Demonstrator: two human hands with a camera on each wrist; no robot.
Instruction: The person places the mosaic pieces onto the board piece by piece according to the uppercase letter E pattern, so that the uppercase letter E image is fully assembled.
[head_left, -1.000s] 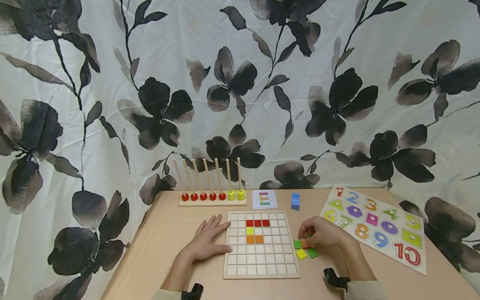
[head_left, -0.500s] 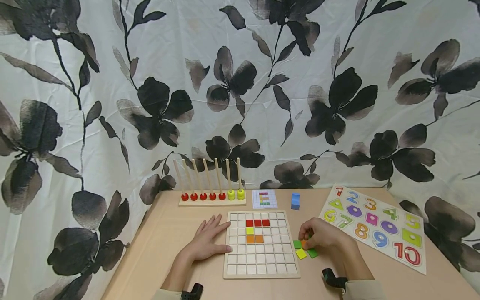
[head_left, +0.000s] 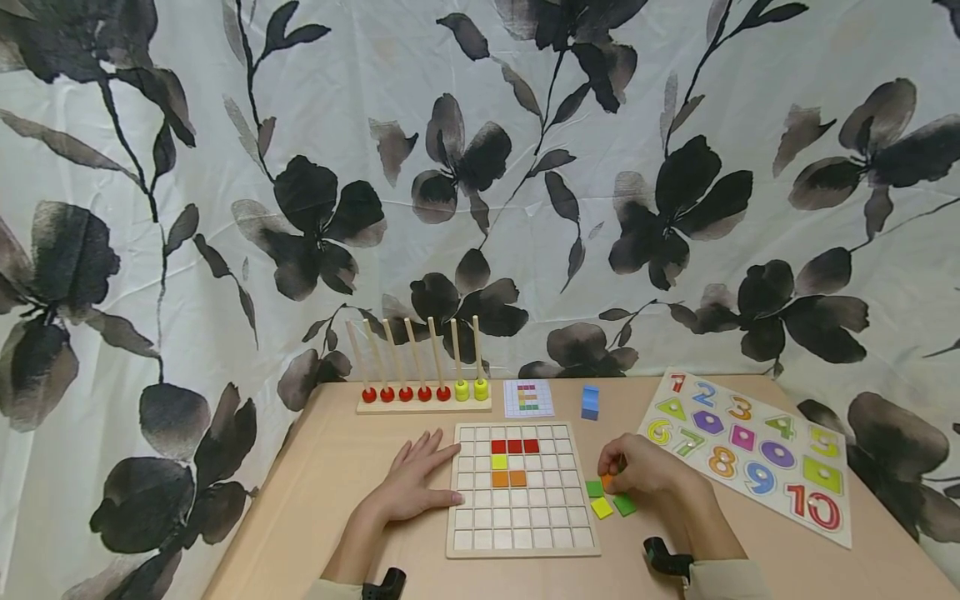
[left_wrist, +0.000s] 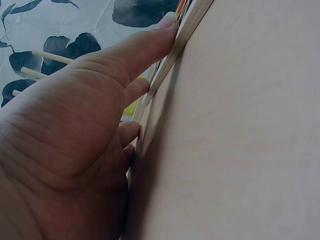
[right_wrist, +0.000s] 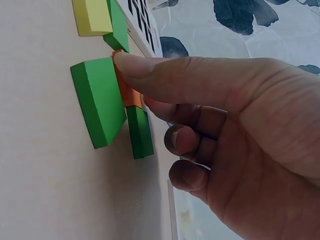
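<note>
My right hand (head_left: 651, 468) is at the right side of a white-squared wooden grid board (head_left: 525, 532). Its thumb and index finger pinch an orange tile (right_wrist: 132, 97), partly covered by the thumb. Around that tile lie a larger-looking green tile (right_wrist: 100, 102), two more green tiles and a yellow tile (head_left: 602, 507). My left hand (head_left: 408, 483) lies with spread fingers along the board's left edge, thumb and index fingertip touching it. On the board are a row of red tiles (head_left: 515, 447), one yellow tile (head_left: 499, 461) and two orange tiles (head_left: 509, 478).
Behind the board stand a peg rack (head_left: 423, 406) with red and yellow beads, a small pattern card (head_left: 528, 398) and a blue block (head_left: 590, 402). A number and shape board (head_left: 750, 454) lies at the right. A flowered cloth hangs behind the table.
The orange tile at my right fingertips has shifted very slightly away from me. My left hand and the tiles on the board stay the same.
</note>
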